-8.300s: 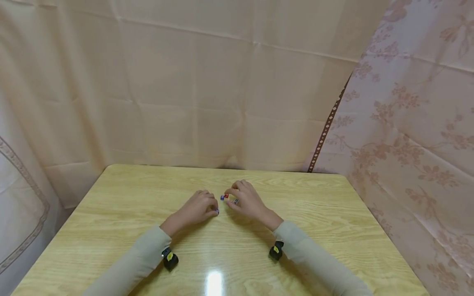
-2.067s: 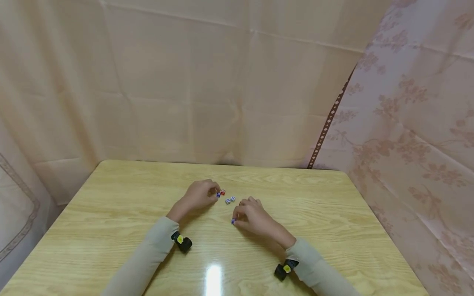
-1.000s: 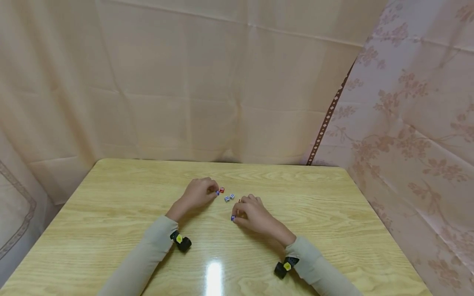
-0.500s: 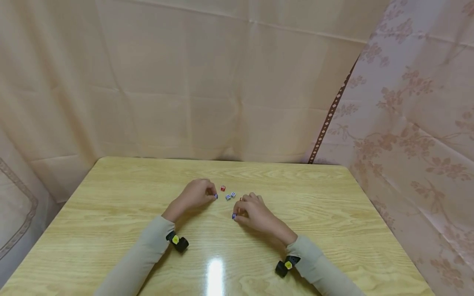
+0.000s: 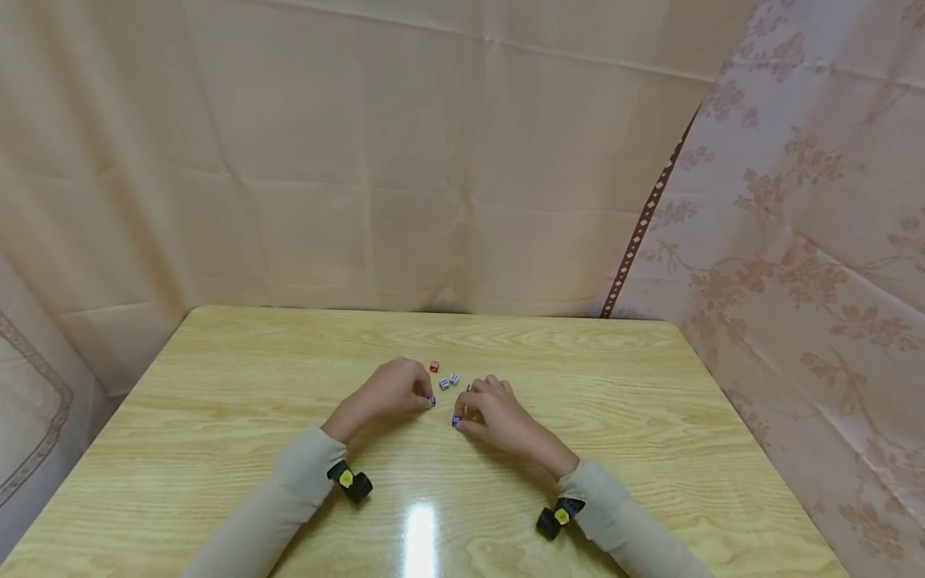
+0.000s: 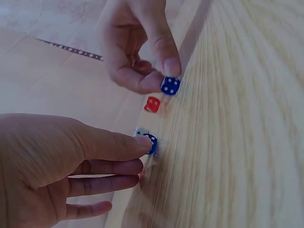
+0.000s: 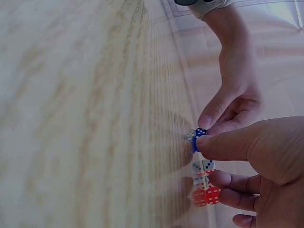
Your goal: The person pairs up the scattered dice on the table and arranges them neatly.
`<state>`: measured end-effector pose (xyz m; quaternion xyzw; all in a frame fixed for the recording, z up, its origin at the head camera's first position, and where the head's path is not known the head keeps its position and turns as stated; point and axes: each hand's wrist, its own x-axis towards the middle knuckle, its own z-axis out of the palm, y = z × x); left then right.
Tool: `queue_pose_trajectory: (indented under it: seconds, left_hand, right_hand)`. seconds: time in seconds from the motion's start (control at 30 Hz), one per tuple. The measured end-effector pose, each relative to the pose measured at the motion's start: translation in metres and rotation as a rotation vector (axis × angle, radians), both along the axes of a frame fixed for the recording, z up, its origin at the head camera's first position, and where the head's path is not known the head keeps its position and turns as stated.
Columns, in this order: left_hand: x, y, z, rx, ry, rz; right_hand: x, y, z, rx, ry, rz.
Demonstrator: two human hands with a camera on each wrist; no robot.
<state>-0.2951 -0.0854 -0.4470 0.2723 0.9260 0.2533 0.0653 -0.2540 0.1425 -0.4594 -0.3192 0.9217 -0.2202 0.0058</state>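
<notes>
My left hand [image 5: 393, 389] pinches a blue die [image 5: 432, 400] with white pips between thumb and fingertips, just at the tabletop. In the left wrist view the thumb covers part of this blue die [image 6: 152, 144]. My right hand [image 5: 499, 413] pinches a second blue die [image 5: 456, 421], nearer the person and a little to the right. Two white dice [image 5: 444, 384] lie close together beyond the hands. Behind them is a red die [image 5: 434, 367]. Another red die [image 5: 469, 388] is mostly hidden behind the right fingers; the left wrist view shows a red die [image 6: 152, 104] between the hands.
The dice lie on a glossy wood-grain table [image 5: 289, 353]. Beige curtain [image 5: 325, 160] hangs along its back edge, and a floral curtain [image 5: 795, 281] hangs at the right. Each wrist wears a black strapped camera [image 5: 354, 486].
The left hand has carried its blue die from beside the back red die toward the person and to the right, past the white dice. The right hand stays in place with its blue die.
</notes>
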Motion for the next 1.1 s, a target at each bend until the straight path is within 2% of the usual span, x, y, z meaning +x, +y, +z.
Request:
queue_pose_trajectory:
  seconds: [0.47,0.7,1.1]
  left_hand:
    - [0.01,0.009,-0.001,0.034,-0.023,-0.149]
    - [0.012,0.01,-0.003,0.028,0.008,-0.163]
    - [0.013,0.012,-0.006,0.085,-0.04,-0.172]
  right_hand:
    - [0.0,0.0,0.0,-0.003,0.018,0.008]
    - [0.0,-0.001,0.0,0.004,0.016,0.004]
    - [-0.001,-0.001,-0.001,-0.008,0.022,-0.002]
